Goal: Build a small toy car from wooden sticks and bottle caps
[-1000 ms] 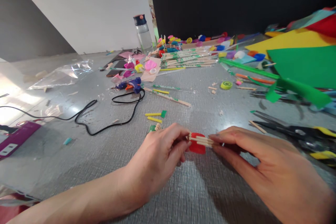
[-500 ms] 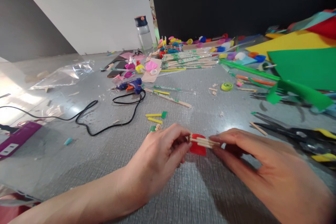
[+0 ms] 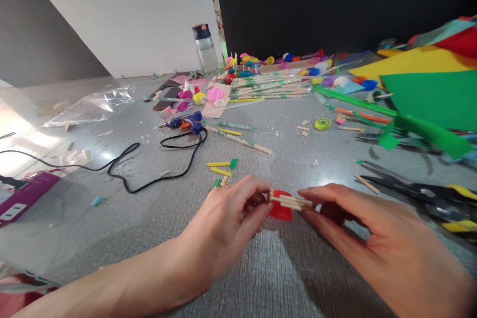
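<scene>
Between my two hands is a small bundle of thin wooden sticks point(image 3: 289, 201), lying roughly level. My left hand point(image 3: 227, 223) pinches its left end with thumb and forefinger. At the other end, the thumb and fingers of my right hand point(image 3: 357, 228) close on the stick tips. Just behind and below the sticks shows a flat red piece point(image 3: 281, 212); whether it is joined to them I cannot tell. Beyond my left knuckles sits a green piece with short stick ends point(image 3: 222, 182), partly hidden. Two yellow straw pieces point(image 3: 219, 165) lie farther back, one with a green end.
A blue glue gun point(image 3: 192, 121) with a black cord point(image 3: 149, 190) lies at left, near a purple power strip point(image 3: 28, 196). Black-and-yellow pliers point(image 3: 428, 191) and green sheets point(image 3: 432, 97) are at right. Wrapped chopsticks point(image 3: 268, 84), bottle caps and a water bottle point(image 3: 206, 52) stand behind.
Both hands keep almost the same place and hold. My right forefinger has lifted slightly from the stick tips; the view has shifted a little.
</scene>
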`<action>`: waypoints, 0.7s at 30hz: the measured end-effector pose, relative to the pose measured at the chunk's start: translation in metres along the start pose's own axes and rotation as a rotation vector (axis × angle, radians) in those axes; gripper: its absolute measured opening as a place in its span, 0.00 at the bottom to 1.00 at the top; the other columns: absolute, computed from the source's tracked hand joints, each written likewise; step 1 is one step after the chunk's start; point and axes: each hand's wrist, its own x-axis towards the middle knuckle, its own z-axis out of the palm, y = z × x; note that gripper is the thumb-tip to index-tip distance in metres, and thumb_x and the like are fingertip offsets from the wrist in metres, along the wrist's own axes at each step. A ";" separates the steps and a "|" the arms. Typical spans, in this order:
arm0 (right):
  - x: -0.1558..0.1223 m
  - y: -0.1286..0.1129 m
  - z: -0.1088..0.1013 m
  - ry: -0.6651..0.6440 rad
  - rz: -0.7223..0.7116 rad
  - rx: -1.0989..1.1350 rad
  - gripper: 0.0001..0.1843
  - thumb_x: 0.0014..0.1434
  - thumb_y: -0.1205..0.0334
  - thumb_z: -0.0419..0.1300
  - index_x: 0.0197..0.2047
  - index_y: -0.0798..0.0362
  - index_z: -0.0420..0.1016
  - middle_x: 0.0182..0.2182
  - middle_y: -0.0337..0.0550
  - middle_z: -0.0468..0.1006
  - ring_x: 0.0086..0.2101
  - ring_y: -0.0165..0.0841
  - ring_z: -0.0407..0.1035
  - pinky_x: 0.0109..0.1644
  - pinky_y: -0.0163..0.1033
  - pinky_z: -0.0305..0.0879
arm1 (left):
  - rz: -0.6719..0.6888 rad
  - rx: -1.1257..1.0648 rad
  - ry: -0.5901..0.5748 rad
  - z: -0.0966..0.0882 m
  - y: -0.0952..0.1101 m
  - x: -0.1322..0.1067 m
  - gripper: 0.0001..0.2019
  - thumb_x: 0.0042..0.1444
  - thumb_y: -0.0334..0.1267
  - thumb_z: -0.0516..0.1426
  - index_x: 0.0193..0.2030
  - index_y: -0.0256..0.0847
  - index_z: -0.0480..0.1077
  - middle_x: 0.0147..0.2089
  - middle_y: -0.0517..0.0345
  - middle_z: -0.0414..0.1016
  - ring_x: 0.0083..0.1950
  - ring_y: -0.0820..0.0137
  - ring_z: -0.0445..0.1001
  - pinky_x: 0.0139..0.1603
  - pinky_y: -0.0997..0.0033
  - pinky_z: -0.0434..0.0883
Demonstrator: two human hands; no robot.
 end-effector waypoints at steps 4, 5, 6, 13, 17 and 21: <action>0.001 -0.002 0.000 -0.013 -0.002 -0.004 0.05 0.73 0.58 0.57 0.44 0.45 0.74 0.34 0.35 0.79 0.31 0.32 0.75 0.31 0.35 0.70 | -0.019 -0.004 -0.002 0.001 0.000 -0.001 0.04 0.67 0.30 0.57 0.43 0.39 0.73 0.26 0.66 0.74 0.24 0.78 0.71 0.25 0.80 0.66; 0.001 -0.002 0.000 -0.014 -0.005 0.000 0.05 0.73 0.59 0.57 0.43 0.45 0.73 0.34 0.34 0.79 0.31 0.32 0.75 0.31 0.35 0.70 | -0.021 0.003 -0.003 0.002 0.001 -0.001 0.04 0.67 0.30 0.57 0.43 0.39 0.73 0.26 0.66 0.74 0.24 0.78 0.71 0.25 0.80 0.66; 0.002 -0.003 0.000 -0.014 -0.008 0.004 0.06 0.73 0.60 0.57 0.42 0.45 0.73 0.34 0.34 0.79 0.31 0.32 0.75 0.32 0.35 0.69 | -0.022 0.012 -0.003 0.002 0.001 -0.001 0.04 0.67 0.30 0.57 0.42 0.39 0.73 0.26 0.66 0.73 0.24 0.78 0.71 0.26 0.79 0.65; 0.002 -0.003 -0.002 -0.021 -0.045 0.004 0.07 0.73 0.63 0.57 0.41 0.45 0.72 0.34 0.33 0.78 0.32 0.30 0.74 0.34 0.35 0.68 | -0.014 0.034 -0.014 0.000 0.001 0.001 0.04 0.67 0.29 0.57 0.41 0.39 0.73 0.26 0.66 0.72 0.26 0.77 0.70 0.27 0.78 0.65; 0.004 -0.007 -0.002 0.004 -0.080 -0.006 0.08 0.72 0.66 0.56 0.39 0.47 0.73 0.33 0.34 0.77 0.31 0.30 0.74 0.34 0.35 0.67 | -0.025 0.046 -0.013 0.000 0.003 0.000 0.05 0.67 0.28 0.56 0.40 0.39 0.73 0.25 0.67 0.71 0.25 0.77 0.69 0.26 0.78 0.64; 0.006 -0.008 -0.002 -0.005 -0.068 0.007 0.09 0.71 0.66 0.56 0.38 0.47 0.73 0.32 0.34 0.77 0.31 0.30 0.74 0.33 0.35 0.68 | -0.029 0.053 -0.023 0.000 0.003 0.001 0.06 0.67 0.28 0.56 0.40 0.39 0.73 0.25 0.67 0.71 0.25 0.78 0.70 0.26 0.79 0.64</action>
